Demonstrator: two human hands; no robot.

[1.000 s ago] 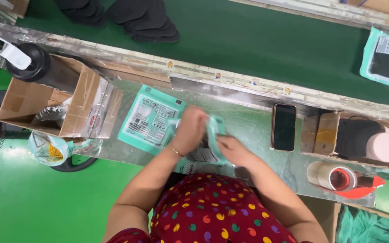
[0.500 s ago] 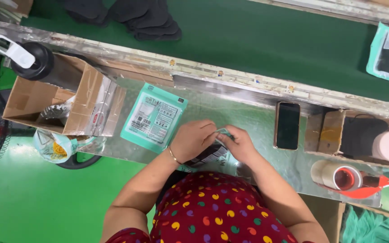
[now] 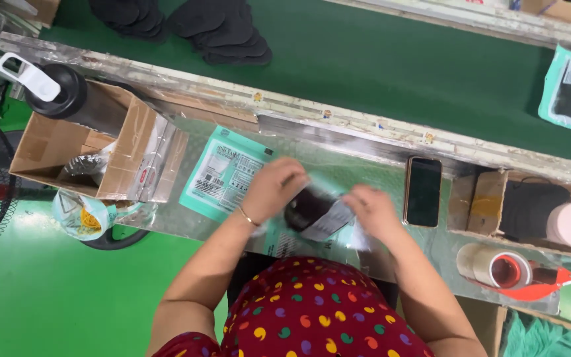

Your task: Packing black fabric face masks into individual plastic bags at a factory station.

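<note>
The dark folded item (image 3: 306,206) lay on the tabletop (image 3: 378,168) directly in front of the person, partly inside a clear-and-teal packaging bag (image 3: 328,221) with a white label panel. Half a second before, both hands had been bunched close over the bag and hid most of it; at this moment they stood further apart, so that the dark item and the label panel showed between them. The left hand (image 3: 273,188) was closed over the left end of the dark item, fingers curled down on it. The right hand (image 3: 373,210) gripped the right edge of the bag, fingers together on the film. Judged from this, the item was being worked into or settled inside the bag, and the packing of this piece looked well advanced but not closed off. Just to the left of the left hand lay a second teal packet (image 3: 223,173), flat, printed face up, in the same place as in the earlier pictures. Further left stood an open cardboard box (image 3: 123,155) with a black bottle (image 3: 61,89) at its far corner. To the right of the right hand lay a dark phone (image 3: 423,192), screen up, then a smaller carton (image 3: 490,201) holding a dark roll with a pink cap, and a tape dispenser (image 3: 503,268) nearer the person. Beyond the tabletop ran a green conveyor belt (image 3: 378,66).
</note>
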